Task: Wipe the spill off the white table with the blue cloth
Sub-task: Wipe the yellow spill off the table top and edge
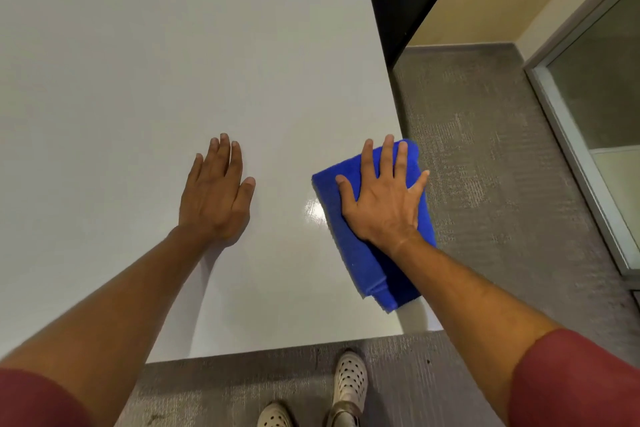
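A folded blue cloth [363,263] lies flat at the right edge of the white table [173,62], its right side hanging slightly past the edge. My right hand [381,198] presses down on it, palm flat and fingers spread. My left hand [216,194] rests flat on the bare tabletop to the left of the cloth, holding nothing. A small shiny wet-looking patch [313,210] glints on the table just left of the cloth. No other spill shows.
Grey carpet [485,166] runs along the table's right side and near edge. My two light perforated shoes [348,381] stand below the near edge. A glass door with a metal frame [588,114] is at the right.
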Available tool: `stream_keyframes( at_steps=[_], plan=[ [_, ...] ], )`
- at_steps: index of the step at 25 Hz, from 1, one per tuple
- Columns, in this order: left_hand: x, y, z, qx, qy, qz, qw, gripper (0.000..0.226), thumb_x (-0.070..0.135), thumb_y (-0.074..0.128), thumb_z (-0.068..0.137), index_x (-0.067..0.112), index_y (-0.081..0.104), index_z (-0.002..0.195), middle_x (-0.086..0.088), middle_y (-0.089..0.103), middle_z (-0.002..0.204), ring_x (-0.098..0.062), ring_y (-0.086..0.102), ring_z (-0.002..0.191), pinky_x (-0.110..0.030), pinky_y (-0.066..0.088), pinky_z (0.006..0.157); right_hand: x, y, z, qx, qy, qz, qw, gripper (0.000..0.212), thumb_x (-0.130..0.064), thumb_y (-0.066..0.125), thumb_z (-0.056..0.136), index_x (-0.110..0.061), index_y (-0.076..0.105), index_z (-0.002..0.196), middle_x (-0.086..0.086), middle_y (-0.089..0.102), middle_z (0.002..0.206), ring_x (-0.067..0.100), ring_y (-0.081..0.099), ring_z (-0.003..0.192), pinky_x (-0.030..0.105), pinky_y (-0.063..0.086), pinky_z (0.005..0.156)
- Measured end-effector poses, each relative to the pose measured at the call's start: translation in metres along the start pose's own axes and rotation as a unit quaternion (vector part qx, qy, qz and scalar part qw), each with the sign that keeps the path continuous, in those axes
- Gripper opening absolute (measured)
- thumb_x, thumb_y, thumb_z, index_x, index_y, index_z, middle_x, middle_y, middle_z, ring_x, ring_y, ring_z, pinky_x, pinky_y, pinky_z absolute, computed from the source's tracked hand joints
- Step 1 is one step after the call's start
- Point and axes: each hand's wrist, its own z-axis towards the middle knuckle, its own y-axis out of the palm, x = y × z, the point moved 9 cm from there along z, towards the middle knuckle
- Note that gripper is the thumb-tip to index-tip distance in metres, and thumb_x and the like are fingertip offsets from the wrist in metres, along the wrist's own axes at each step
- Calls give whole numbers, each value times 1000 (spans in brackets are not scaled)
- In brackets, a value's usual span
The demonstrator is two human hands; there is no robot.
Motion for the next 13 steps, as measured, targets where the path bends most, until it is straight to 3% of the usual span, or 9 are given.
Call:
stream_keyframes(
  at_steps=[3,5,8,11,13],
  plan=[
    [6,-3,27,7,-3,-10,1000,68,41,14,97,9,6,157,-10,0,166,-21,-4,153,-38,-3,123,6,-4,17,11,37,40,998,76,-61,20,97,-16,9,157,17,-2,165,35,-1,152,65,33,106],
    [14,-2,46,5,3,-14,1000,68,41,14,97,9,7,157,-10,0,166,-21,-4,153,-38,-3,123,18,-5,33,0,59,80,995,74,-58,24,99,-15,8,157,23,1,163,42,20,147,60,42,98],
    [22,-3,64,18,9,-8,1000,67,41,17,98,10,9,157,-10,2,166,-22,-2,153,-40,0,123,35,-9,55,-9,93,103,990,72,-54,24,101,-14,3,157,30,36,149,49,57,112,54,48,86],
    [25,-2,68,30,12,1,999,66,41,21,98,11,13,156,-11,8,165,-22,3,153,-40,4,123,38,-12,75,-12,82,109,991,70,-50,24,102,-12,2,157,26,56,130,47,60,104,51,48,83],
    [26,-5,66,29,6,-3,1000,66,40,23,97,12,15,156,-10,9,165,-21,3,153,-40,5,123,39,-12,80,-41,69,170,982,72,-51,26,103,-14,-2,157,24,46,144,45,53,119,52,44,94]
  ],
)
